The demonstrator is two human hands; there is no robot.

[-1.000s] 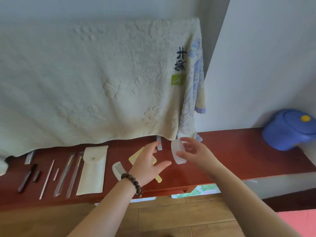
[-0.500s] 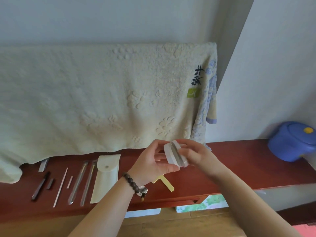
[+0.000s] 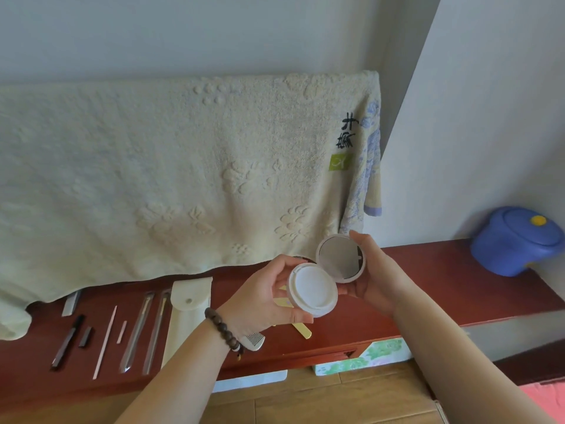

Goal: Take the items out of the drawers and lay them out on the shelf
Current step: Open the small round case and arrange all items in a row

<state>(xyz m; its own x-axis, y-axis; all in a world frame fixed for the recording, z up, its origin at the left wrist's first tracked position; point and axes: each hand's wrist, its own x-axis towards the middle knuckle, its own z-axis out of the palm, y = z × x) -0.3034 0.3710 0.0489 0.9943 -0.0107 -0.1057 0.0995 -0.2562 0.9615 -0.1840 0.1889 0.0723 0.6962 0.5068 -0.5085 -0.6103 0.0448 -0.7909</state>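
A round white compact [image 3: 315, 289] is held open above the red wooden shelf [image 3: 428, 270]. My left hand [image 3: 260, 298] grips its white lower half. My right hand [image 3: 376, 273] holds the lid with the mirror [image 3: 341, 258] tipped up. Laid out on the shelf to the left are a cream snap pouch [image 3: 186, 313], two long clear-sleeved tools [image 3: 146, 332], a thin stick [image 3: 105, 341], a dark pen [image 3: 67, 341] and its cap. A white comb [image 3: 253, 342] and a yellow flat piece [image 3: 301, 330] lie partly hidden under my left hand.
A large cream towel [image 3: 168, 179] hangs over the back of the shelf, covering the wall behind it. A blue lidded pot [image 3: 516, 240] stands at the shelf's right end. A green-patterned box [image 3: 360, 356] sits below the shelf on the wooden floor.
One second ago only my right hand held the shut compact. My left hand came up to it, and both hands have opened it, so the mirror now shows.
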